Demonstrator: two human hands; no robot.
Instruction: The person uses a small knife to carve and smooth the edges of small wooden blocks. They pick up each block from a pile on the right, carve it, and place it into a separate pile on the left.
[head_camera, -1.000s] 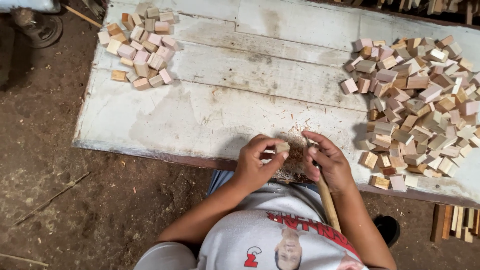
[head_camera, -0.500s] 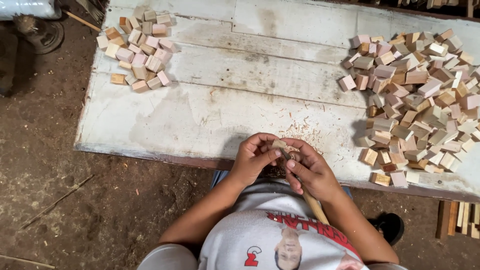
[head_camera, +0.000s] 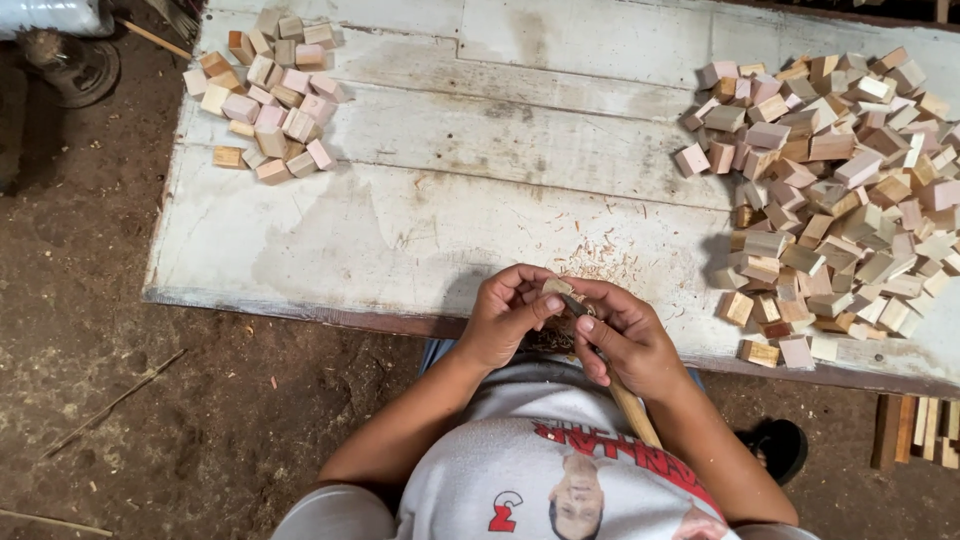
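left hand (head_camera: 505, 318) fingers closed on small wood block (head_camera: 553, 287) at bench (head_camera: 400, 240) edge | right hand (head_camera: 625, 335) grips knife (head_camera: 615, 372) | advice: short shallow cuts, thumb clear of blade

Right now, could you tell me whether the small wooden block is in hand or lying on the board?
In hand: the left hand pinches the small wooden block above the white board's edge.

Lit evenly by soft daylight, without glare; faint shadows cast beside the block pile (head_camera: 840, 190) and under the hands; sharp throughout, slightly bowed at the edges.
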